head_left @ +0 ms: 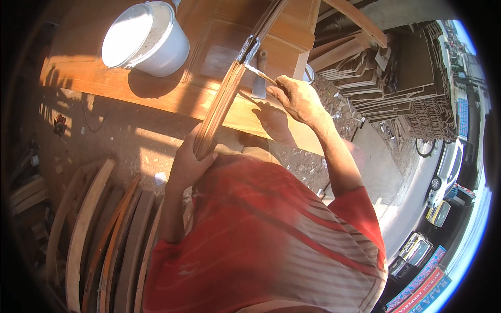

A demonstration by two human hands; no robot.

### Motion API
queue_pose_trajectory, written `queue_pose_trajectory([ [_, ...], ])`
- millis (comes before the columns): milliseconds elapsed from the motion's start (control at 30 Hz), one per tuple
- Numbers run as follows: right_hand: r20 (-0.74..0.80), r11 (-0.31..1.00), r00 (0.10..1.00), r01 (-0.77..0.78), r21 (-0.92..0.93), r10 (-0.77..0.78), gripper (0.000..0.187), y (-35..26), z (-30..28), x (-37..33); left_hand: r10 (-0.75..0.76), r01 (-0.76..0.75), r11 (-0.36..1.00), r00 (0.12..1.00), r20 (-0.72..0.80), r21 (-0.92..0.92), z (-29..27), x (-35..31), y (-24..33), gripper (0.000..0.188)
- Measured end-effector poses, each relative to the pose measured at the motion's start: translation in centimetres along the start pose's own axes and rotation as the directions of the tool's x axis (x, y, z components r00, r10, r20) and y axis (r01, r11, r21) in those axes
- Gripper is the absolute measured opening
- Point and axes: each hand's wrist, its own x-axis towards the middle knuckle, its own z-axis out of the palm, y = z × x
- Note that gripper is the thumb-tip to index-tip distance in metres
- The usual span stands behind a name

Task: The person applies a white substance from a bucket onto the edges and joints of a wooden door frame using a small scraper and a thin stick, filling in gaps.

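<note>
My left hand [189, 163] is wrapped round the near end of a long grooved wooden strip [222, 107], which slants up and away over a wooden panelled door [107, 78]. White paste [248, 50] coats a short stretch of the strip. In my right hand [299, 100] is a thin stick [267, 77], pinched between the fingers. Its whitened tip meets the strip just below the paste; whether it ends in bristles is too small to tell. A putty knife [259, 86] with a wooden handle lies on the door beneath the stick.
A white bucket [175, 52], its lid tilted on top, stands on the door at the left. Several curved wooden pieces [86, 224] stand at lower left. Stacked boards [396, 78] fill the upper right, with a road and vehicles [448, 167] beyond.
</note>
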Motion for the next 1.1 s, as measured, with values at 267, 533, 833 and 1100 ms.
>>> queue_pose_trajectory([
  [267, -0.141, 0.99, 0.981, -0.123, 0.064, 0.131, 0.027, -3.0, -0.1, 0.2, 0.124, -0.124, 0.992, 0.992, 0.001, -0.017, -0.4, -0.2, -1.8, 0.077],
  [533, -0.057, 0.994, 0.998, 0.015, 0.11, -0.009, 0.029, -1.7, -0.3, 2.2, 0.025, -0.025, 1.0, 0.999, -0.026, 0.013, -0.5, -0.2, -1.1, 0.067],
  [833, 0.187, 0.923, 0.98, -0.138, 0.359, 0.074, 0.043, 0.3, 0.4, 2.7, 0.011, -0.008, 1.0, 0.996, -0.094, 0.027, 0.3, -0.5, -0.2, 0.069],
  [1100, 0.27, 0.878, 0.959, -0.204, 0.434, 0.09, 0.046, 1.6, 0.1, 3.2, -0.083, 0.086, 0.996, 0.992, -0.095, 0.035, 0.5, -0.8, 0.5, 0.067],
])
